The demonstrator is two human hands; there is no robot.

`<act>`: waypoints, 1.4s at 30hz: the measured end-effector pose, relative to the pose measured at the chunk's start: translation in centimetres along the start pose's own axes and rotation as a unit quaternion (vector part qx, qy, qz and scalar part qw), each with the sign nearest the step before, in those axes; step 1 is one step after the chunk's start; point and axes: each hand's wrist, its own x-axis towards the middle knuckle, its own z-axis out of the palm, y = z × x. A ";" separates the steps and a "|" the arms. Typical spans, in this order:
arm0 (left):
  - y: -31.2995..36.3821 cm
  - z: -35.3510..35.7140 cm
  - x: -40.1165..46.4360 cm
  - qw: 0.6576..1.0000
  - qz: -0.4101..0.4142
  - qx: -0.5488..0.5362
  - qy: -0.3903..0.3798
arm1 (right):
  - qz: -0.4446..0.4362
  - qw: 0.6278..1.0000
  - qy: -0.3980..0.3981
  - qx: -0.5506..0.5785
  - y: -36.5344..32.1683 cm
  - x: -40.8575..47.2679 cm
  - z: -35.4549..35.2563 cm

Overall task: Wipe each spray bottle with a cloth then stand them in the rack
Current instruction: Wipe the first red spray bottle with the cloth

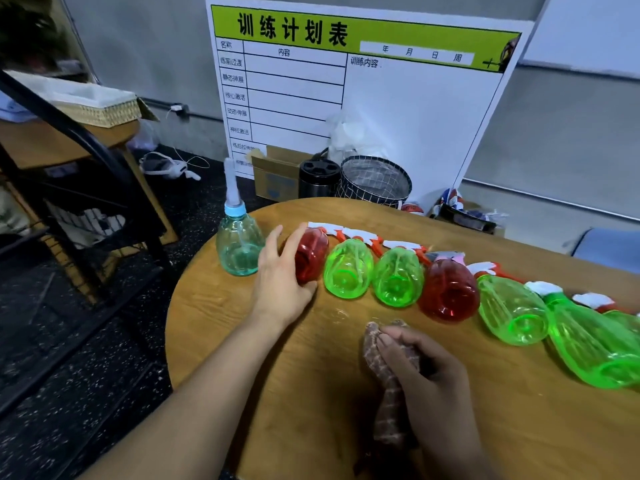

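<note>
Up close, the left hand [282, 278] lies against the leftmost red spray bottle [311, 256], its fingers [294, 242] and thumb curled round the bottle's base end. That bottle lies on its side at the left end of a row on the wooden desk [277, 375], base toward the person, white-and-orange trigger head pointing away. To its right, side by side and nearly touching, lie two green spray bottles [348, 268] [398, 277], a second red one [448, 292], then more green ones [512, 311] running off the right border of the view.

Just left of the held bottle, a clear teal bottle [239, 245] with a blue collar and a tall pale nozzle stands upright, very near the rounded left edge of the desk. The left hand sits in the narrow gap between it and the red bottle.

Nearer the person, the right hand [426, 372] clutches a brownish patterned cloth [388, 386], fingers closed round it, with the cloth bunched against the desk. Bare wood lies between this hand and the row, and more in front of the green bottles to the right.

Beyond the desk's far edge stand a round mesh basket [375, 181], a black canister [318, 178] and an open cardboard box [277, 171], against a white board [415, 116] with a green header. At the left is a black metal frame [86, 174], beside a wicker tray [100, 109] on another table.
</note>
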 end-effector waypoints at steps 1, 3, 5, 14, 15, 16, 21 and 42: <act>-0.1 0.3 0.4 1.000 -0.008 -0.001 0.006 | 0.003 1.000 0.001 0.005 0.2 0.0 -0.2; -0.1 1.0 0.8 0.999 -0.013 -0.003 0.032 | 0.009 1.000 0.007 0.017 0.5 0.0 -0.8; 0.0 1.4 0.6 0.998 -0.003 -0.008 0.059 | 0.011 1.000 0.007 0.020 0.6 -0.1 -1.2; 5.7 -3.0 -5.2 0.967 0.106 -0.155 0.173 | 0.028 0.996 0.055 0.063 0.1 -1.4 -4.1; 7.2 -3.1 -6.5 0.958 0.102 -0.210 0.163 | 0.035 0.995 0.060 0.075 -0.3 -1.6 -4.5; 8.4 -2.9 -7.8 0.946 0.083 -0.281 0.140 | 0.044 0.993 0.065 0.090 -0.5 -1.8 -5.0; 15.3 0.4 -16.5 0.828 -0.016 -0.560 -0.025 | 0.075 0.966 0.111 0.222 -2.4 -4.9 -8.0; 16.7 6.3 -24.9 0.786 -0.024 -0.522 -0.331 | -0.016 0.982 0.177 0.057 1.1 -10.5 -16.3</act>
